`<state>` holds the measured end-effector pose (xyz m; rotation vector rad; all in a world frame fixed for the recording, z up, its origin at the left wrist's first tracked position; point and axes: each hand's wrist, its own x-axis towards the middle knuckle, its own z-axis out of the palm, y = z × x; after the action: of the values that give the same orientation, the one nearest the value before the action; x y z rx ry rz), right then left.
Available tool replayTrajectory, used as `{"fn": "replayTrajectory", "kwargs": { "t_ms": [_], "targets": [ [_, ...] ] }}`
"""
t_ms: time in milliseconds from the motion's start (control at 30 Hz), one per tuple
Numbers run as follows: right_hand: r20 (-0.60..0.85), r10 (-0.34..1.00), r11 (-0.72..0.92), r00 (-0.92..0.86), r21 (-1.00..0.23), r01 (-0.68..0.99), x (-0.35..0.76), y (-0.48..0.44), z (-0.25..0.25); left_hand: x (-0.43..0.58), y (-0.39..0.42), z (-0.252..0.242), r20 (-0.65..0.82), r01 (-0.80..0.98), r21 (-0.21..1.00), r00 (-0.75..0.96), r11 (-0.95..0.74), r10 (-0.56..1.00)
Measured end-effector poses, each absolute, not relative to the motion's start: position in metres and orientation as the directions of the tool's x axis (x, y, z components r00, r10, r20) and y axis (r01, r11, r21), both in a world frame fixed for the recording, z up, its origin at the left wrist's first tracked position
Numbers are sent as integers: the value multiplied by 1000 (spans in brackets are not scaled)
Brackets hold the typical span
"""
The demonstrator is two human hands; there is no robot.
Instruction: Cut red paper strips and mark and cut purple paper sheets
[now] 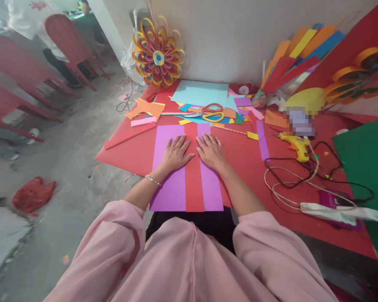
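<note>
My left hand (177, 154) lies flat on a wide purple paper piece (168, 188), fingers spread. A bracelet circles that wrist. On a narrower purple paper strip (209, 188), my right hand (210, 152) also rests palm down with its fingers apart. Between the two purple areas runs a red paper strip (193, 184); whether it lies over or under them I cannot tell. Just beyond my fingertips are scissors (204, 113) with red and yellow handles, lying on colored paper scraps. A loose purple strip (262, 140) sits to the right of my right hand.
A yellow glue gun (297, 146), tangled cables (290, 184) and a white power strip (330, 212) occupy the red table's right side. Light blue paper (201, 93) and a looped paper flower (158, 56) stand at the back. Red chairs (67, 42) and a person are at the far left.
</note>
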<state>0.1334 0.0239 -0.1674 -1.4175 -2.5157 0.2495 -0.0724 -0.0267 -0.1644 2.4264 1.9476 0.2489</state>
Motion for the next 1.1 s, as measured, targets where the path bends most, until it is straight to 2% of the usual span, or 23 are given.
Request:
{"fn": "replayTrajectory", "kwargs": {
  "t_ms": [200, 600, 1100],
  "targets": [
    [169, 846, 533, -506, -223, 816, 135, 23, -176, -74, -26, -166, 99, 968, 128, 203, -215, 974],
    [199, 842, 537, -501, -237, 810, 134, 24, -179, -74, -25, -164, 85, 970, 121, 203, -212, 976],
    [131, 846, 531, -517, -298, 793, 135, 26, -175, -76, -21, -165, 76, 951, 210, 214, -225, 974]
  ]
}}
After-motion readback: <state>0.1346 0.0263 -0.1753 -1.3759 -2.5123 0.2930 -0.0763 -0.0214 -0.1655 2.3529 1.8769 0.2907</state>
